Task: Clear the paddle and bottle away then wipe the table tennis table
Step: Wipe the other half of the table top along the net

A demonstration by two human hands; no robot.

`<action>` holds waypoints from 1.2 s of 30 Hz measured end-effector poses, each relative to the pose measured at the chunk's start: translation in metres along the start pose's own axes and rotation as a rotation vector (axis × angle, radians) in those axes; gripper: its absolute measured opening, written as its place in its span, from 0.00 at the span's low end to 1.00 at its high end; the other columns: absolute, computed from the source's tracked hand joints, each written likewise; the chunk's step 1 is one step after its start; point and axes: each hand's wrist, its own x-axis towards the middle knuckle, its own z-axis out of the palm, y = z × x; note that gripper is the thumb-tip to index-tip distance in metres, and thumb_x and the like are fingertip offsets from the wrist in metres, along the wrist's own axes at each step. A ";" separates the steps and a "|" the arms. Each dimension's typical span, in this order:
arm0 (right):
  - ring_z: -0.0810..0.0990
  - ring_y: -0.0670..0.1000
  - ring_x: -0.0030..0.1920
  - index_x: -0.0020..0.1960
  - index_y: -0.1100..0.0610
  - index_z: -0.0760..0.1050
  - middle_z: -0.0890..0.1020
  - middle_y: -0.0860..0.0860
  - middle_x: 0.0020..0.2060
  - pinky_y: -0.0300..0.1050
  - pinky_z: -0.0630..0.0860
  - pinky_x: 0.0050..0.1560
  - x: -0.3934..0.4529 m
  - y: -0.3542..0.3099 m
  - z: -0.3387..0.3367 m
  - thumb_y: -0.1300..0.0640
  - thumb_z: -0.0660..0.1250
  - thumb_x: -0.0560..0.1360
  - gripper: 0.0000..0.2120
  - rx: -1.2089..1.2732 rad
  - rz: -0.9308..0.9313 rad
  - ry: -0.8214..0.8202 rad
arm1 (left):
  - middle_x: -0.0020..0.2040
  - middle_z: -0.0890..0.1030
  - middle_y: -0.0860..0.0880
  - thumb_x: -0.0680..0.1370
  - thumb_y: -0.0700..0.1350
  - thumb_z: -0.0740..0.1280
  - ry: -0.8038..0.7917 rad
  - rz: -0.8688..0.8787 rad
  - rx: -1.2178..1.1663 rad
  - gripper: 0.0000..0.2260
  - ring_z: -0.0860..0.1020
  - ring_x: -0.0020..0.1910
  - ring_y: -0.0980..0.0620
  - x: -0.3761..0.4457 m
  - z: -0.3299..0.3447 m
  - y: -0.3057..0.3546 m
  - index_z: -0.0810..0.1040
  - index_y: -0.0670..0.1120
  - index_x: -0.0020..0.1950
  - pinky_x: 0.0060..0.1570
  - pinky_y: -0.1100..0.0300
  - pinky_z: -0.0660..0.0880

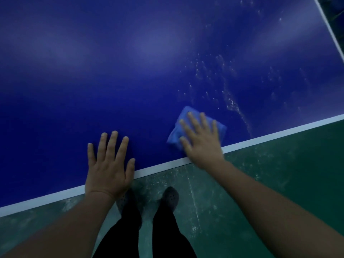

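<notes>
We looked down on the blue table tennis desk (130, 71), its white edge line (158, 167) our landmark. Just past that line our right hand (202, 140) pressed a folded blue cloth (175, 135) flat with straight fingers; our left hand (109, 164) lay spread, holding nothing. Water droplets (230, 101) speckled the surface beyond the cloth. Below the line lay scuffed green floor (279, 164) and dark clogs (170, 199).

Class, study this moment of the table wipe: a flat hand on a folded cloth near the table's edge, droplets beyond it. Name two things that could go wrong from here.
1. The right hand presses the blue cloth with straight fingers, not gripping it, right by the white edge line; a stroke toward the body could push it off onto the floor.
2. The droplets lie beyond and to the right of the cloth; short strokes may miss them, or merely smear them.
</notes>
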 end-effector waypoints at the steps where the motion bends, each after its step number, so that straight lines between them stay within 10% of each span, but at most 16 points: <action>1: 0.44 0.55 0.80 0.80 0.42 0.47 0.46 0.45 0.81 0.62 0.40 0.77 0.006 0.027 -0.004 0.39 0.44 0.82 0.28 0.006 0.146 0.007 | 0.80 0.57 0.42 0.80 0.59 0.48 0.001 -0.004 0.007 0.31 0.51 0.80 0.41 0.000 0.000 0.000 0.61 0.45 0.79 0.75 0.35 0.46; 6: 0.44 0.59 0.80 0.81 0.45 0.46 0.46 0.49 0.81 0.69 0.43 0.75 0.019 0.081 -0.021 0.38 0.40 0.81 0.30 0.210 0.841 0.122 | 0.80 0.58 0.42 0.80 0.58 0.49 0.011 -0.015 0.011 0.30 0.51 0.80 0.40 -0.002 -0.002 0.001 0.61 0.45 0.79 0.75 0.35 0.46; 12: 0.45 0.56 0.80 0.80 0.44 0.50 0.49 0.47 0.81 0.64 0.42 0.77 -0.014 -0.002 0.003 0.38 0.42 0.82 0.28 -0.007 -0.051 0.005 | 0.80 0.58 0.41 0.80 0.58 0.49 0.022 -0.026 0.021 0.30 0.52 0.80 0.41 -0.002 0.000 0.002 0.60 0.46 0.79 0.75 0.35 0.47; 18: 0.44 0.59 0.80 0.81 0.46 0.47 0.47 0.50 0.81 0.68 0.43 0.75 0.013 0.101 -0.023 0.39 0.43 0.82 0.29 0.194 0.824 0.095 | 0.79 0.58 0.41 0.80 0.58 0.50 0.027 -0.031 0.028 0.30 0.52 0.79 0.40 -0.001 0.000 0.003 0.61 0.46 0.79 0.75 0.36 0.46; 24: 0.44 0.57 0.80 0.80 0.44 0.46 0.47 0.48 0.81 0.63 0.40 0.77 -0.020 0.025 0.003 0.38 0.41 0.82 0.28 -0.006 -0.002 -0.007 | 0.79 0.60 0.40 0.79 0.57 0.50 0.025 -0.036 0.035 0.30 0.53 0.79 0.39 0.000 -0.002 0.005 0.63 0.44 0.78 0.75 0.35 0.47; 31: 0.45 0.60 0.80 0.81 0.48 0.47 0.48 0.52 0.81 0.69 0.45 0.75 0.011 0.118 -0.021 0.40 0.43 0.82 0.29 0.192 0.851 0.121 | 0.79 0.60 0.39 0.79 0.58 0.50 0.031 -0.035 0.034 0.30 0.53 0.79 0.39 -0.001 -0.001 0.004 0.63 0.44 0.78 0.75 0.35 0.47; 36: 0.43 0.58 0.80 0.81 0.46 0.46 0.45 0.50 0.81 0.63 0.36 0.76 -0.021 -0.002 0.010 0.38 0.40 0.82 0.29 0.058 0.223 0.052 | 0.79 0.59 0.40 0.79 0.58 0.50 0.033 -0.036 0.047 0.30 0.53 0.79 0.39 0.001 0.000 0.004 0.62 0.44 0.78 0.75 0.35 0.47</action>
